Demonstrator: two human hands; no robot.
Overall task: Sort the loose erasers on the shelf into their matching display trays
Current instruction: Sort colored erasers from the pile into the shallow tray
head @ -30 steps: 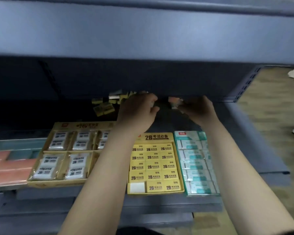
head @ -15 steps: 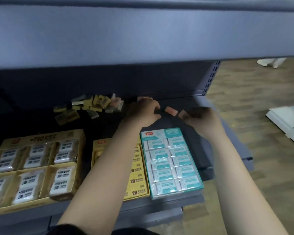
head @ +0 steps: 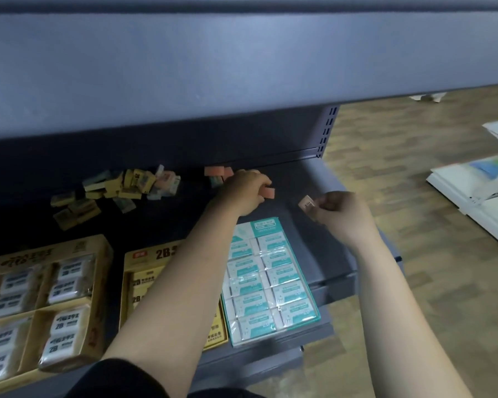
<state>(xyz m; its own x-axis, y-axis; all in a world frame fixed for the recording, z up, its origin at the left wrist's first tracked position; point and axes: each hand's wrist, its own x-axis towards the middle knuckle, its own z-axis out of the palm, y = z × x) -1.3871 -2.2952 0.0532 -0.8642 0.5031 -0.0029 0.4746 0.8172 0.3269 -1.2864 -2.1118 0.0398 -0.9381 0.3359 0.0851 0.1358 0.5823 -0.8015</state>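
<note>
My left hand [head: 243, 191] reaches to the back of the dark shelf and pinches a pink eraser [head: 268, 193]. To its right, my right hand [head: 338, 209] holds another pink eraser [head: 306, 203] by its fingertips above the shelf. More pink erasers [head: 213, 171] lie just behind my left hand. A heap of loose yellow and pinkish erasers [head: 127, 185] lies at the back left. Three display trays stand at the front: a teal-and-white tray [head: 266, 224], a yellow 2B tray [head: 144, 255] partly hidden by my left forearm, and a tan tray [head: 78, 245] of wrapped white erasers.
The upper shelf [head: 242, 67] overhangs the work area low. A perforated shelf upright [head: 327, 130] stands at the back right. Beyond the shelf's right edge is wooden floor [head: 400, 156] with white boxes or papers [head: 489, 179] lying on it.
The view has swung right, so the trays sit further left in frame. My hands have drawn apart, and each now shows a pink eraser in its fingers.
</note>
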